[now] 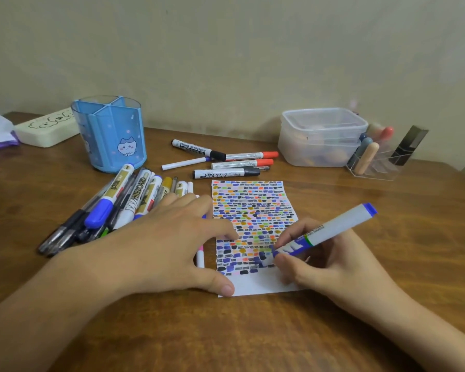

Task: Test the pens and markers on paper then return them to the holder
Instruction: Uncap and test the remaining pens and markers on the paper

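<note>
Right hand: the right hand (330, 267) has its fingers (297, 232) wrapped round a blue whiteboard marker (330, 230), held slanted like a pen so the tip meets the paper (255, 284) at the lowest coloured row.
Left hand: the left hand (169, 245) lies flat, fingers spread wide and holding nothing; fingertips and thumb press the sheet's left edge, likely to keep it from sliding under the stroke.
Paper: nearly filled with swatches, only a white strip left at the near end.
Untested pile: a heap of pens and markers (113, 208) lies partly under the left hand, within easy reach.
Far group: five markers (226, 162) lie apart beyond the paper, probably already tried.
Holder: the blue holder (110, 135) stands on the counter (226, 339), seemingly empty.
</note>
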### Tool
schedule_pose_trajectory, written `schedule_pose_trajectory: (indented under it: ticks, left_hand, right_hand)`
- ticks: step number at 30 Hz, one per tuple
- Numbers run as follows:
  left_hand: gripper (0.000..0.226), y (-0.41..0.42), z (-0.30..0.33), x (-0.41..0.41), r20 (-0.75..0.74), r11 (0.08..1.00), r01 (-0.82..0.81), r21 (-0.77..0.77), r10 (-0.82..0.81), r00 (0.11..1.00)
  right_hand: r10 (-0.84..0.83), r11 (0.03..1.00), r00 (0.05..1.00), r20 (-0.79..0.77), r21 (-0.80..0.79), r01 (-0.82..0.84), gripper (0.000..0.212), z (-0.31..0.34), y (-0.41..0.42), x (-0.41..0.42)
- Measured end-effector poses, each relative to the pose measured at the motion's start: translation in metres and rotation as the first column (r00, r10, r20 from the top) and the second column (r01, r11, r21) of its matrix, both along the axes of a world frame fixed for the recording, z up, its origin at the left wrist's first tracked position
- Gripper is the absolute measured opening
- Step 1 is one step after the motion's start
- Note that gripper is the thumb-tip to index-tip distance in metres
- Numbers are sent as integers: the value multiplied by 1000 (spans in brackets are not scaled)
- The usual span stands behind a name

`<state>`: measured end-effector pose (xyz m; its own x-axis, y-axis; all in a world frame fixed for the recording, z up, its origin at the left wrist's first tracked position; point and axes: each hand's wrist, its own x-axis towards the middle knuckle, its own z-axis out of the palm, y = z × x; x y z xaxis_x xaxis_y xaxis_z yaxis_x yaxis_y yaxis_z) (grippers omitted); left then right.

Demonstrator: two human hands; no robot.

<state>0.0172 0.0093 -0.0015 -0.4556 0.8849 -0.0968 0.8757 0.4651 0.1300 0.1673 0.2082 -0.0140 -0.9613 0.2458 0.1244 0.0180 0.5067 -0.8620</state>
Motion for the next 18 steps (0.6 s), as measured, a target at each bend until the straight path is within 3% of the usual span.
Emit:
schedule_pose_trajectory:
  ticks: [18]
  left_hand:
    - [79,1,1,1,8,1000,-12,-3,13,1000]
  right_hand:
    - [10,997,1000,15,75,-11,6,-1,0,0]
